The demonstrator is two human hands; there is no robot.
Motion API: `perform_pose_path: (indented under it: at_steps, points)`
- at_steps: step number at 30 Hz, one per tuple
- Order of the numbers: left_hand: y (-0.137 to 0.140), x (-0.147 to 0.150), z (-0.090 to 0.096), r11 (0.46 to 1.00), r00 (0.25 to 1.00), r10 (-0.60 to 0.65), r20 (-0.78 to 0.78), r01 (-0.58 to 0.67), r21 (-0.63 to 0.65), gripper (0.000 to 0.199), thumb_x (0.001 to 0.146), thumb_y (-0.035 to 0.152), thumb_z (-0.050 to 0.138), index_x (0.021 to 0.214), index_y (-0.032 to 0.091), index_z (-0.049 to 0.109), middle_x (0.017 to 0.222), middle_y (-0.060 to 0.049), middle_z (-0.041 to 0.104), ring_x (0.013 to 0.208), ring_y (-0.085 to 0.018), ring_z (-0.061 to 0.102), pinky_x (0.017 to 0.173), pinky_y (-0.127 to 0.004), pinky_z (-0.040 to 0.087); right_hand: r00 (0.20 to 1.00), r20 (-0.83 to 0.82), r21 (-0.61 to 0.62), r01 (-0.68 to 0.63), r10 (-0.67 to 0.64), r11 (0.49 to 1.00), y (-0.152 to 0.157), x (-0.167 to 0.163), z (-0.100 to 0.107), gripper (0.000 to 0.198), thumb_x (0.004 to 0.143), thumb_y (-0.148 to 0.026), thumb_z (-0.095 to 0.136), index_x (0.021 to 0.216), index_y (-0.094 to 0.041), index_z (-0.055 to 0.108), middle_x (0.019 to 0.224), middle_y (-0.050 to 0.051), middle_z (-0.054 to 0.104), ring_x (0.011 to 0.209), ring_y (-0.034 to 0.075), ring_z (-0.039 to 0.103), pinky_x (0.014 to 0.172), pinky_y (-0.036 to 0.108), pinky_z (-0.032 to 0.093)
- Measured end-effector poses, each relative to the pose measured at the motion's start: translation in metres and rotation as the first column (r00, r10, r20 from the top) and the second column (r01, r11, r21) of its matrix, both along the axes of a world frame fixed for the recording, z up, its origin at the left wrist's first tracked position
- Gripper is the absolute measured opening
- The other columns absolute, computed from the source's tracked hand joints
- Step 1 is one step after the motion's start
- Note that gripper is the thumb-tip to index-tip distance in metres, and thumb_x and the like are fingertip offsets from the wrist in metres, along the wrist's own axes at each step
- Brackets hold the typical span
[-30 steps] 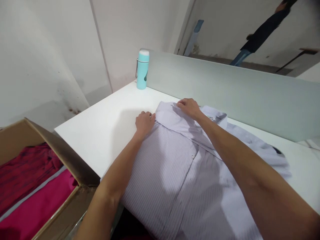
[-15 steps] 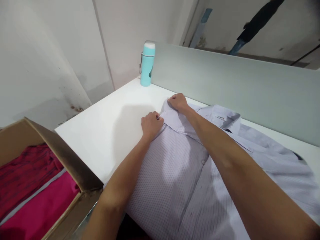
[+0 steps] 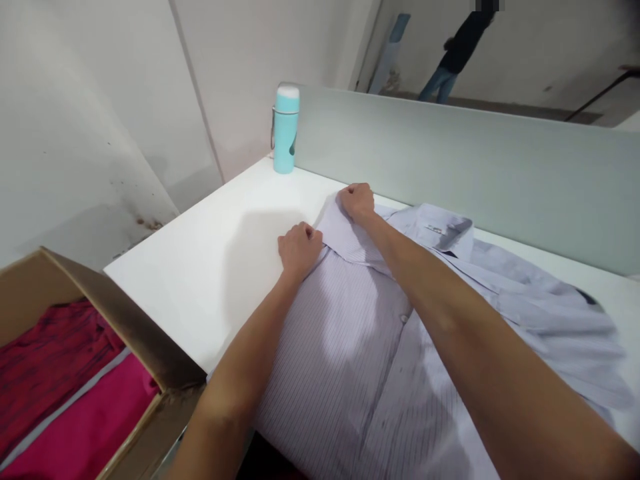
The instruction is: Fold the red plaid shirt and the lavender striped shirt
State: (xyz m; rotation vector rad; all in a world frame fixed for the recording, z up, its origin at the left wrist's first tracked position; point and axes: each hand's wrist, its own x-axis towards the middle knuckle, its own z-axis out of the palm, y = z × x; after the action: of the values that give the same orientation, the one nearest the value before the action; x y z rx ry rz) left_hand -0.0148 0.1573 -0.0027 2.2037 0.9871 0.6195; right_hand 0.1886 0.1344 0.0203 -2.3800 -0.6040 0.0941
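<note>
Shirt [image 3: 360,360] cloth, judged soft and light, is pinched at the collar [image 3: 345,237] by the closed left hand [image 3: 299,248] and right hand [image 3: 357,200].

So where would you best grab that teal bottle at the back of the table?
Probably around the middle of the teal bottle, coming from the front left. It stands upright, its body is a plain cylinder, and the grey partition blocks its right and rear. The table before it gives open access.
</note>
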Motion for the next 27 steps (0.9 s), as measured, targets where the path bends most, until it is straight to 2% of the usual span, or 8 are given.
perform_pose_path:
  at_steps: [4,7,9,14,16,20,23,27]
  points:
    - [0.007,-0.002,-0.001,0.995,0.988,0.068,0.136,-0.058,-0.076,0.031,0.103,0.024,0.034,0.089,0.024,0.062,0.107,-0.007,0.075,0.106,-0.024,0.068,0.098,-0.041,0.050,0.998,0.065,0.007,0.002,-0.003,1.000,-0.038,0.012,0.015,0.033,0.094,-0.022,0.049,0.112,-0.015,0.075,0.117,0.015,0.074,0.108,0.028,0.067,0.102,0.040,0.053]
    - [0.015,-0.001,-0.004,0.981,0.952,0.151,0.267,-0.111,-0.159,0.036,0.102,0.020,0.030,0.102,0.024,0.065,0.115,-0.007,0.075,0.109,-0.020,0.069,0.097,-0.035,0.053,0.989,0.145,0.002,-0.003,0.003,1.000,-0.088,0.023,0.024,0.032,0.092,-0.018,0.050,0.110,-0.013,0.077,0.114,0.016,0.075,0.108,0.029,0.068,0.102,0.042,0.053]
    - [0.019,0.000,-0.005,0.976,0.940,0.170,0.295,-0.120,-0.182,0.036,0.102,0.020,0.030,0.105,0.024,0.066,0.115,-0.006,0.075,0.109,-0.018,0.070,0.095,-0.032,0.053,0.983,0.181,0.005,0.027,-0.028,1.000,-0.131,0.029,0.030,0.031,0.090,-0.017,0.054,0.109,-0.014,0.078,0.113,0.016,0.076,0.107,0.029,0.070,0.100,0.042,0.055]
    - [0.017,0.000,0.000,0.995,0.974,0.098,0.207,-0.090,-0.046,0.025,0.098,0.021,0.044,0.101,0.024,0.068,0.117,-0.004,0.076,0.115,-0.021,0.068,0.103,-0.033,0.050,0.957,0.193,-0.007,0.221,-0.215,0.975,-0.257,0.033,0.052,0.026,0.089,-0.017,0.062,0.108,-0.011,0.079,0.101,0.014,0.077,0.099,0.029,0.072,0.095,0.041,0.057]
    - [0.019,0.003,0.000,0.994,0.978,0.110,0.179,-0.113,0.005,0.023,0.096,0.021,0.047,0.101,0.023,0.069,0.118,-0.005,0.076,0.114,-0.022,0.067,0.105,-0.033,0.049,0.945,0.161,0.004,0.288,-0.285,0.958,-0.305,0.030,0.063,0.022,0.090,-0.014,0.062,0.104,-0.009,0.079,0.098,0.015,0.077,0.096,0.027,0.073,0.093,0.039,0.058]
    - [0.030,0.018,-0.006,0.986,0.977,0.145,0.157,-0.156,0.054,0.021,0.093,0.022,0.052,0.102,0.026,0.071,0.114,0.002,0.078,0.111,-0.020,0.068,0.107,-0.033,0.049,0.920,0.043,0.004,0.391,-0.391,0.920,-0.381,0.023,0.075,0.014,0.091,-0.010,0.061,0.092,-0.009,0.075,0.096,0.015,0.077,0.081,0.021,0.072,0.075,0.032,0.059]
    - [0.034,0.022,-0.010,0.987,0.975,0.135,0.174,-0.148,0.067,0.017,0.089,0.024,0.056,0.096,0.029,0.071,0.110,0.005,0.079,0.107,-0.021,0.069,0.104,-0.035,0.052,0.923,-0.045,-0.035,0.380,-0.382,0.924,-0.412,0.012,0.070,0.011,0.089,-0.009,0.066,0.080,-0.010,0.073,0.088,0.013,0.077,0.073,0.019,0.070,0.065,0.029,0.055]
    - [0.037,0.020,-0.013,0.974,0.981,0.143,0.131,-0.163,0.155,0.018,0.088,0.025,0.055,0.096,0.029,0.071,0.105,0.005,0.079,0.099,-0.020,0.071,0.094,-0.033,0.055,0.934,-0.139,-0.087,0.318,-0.328,0.944,-0.418,0.000,0.053,0.017,0.089,-0.011,0.069,0.072,-0.013,0.072,0.083,0.010,0.077,0.069,0.017,0.069,0.064,0.028,0.053]
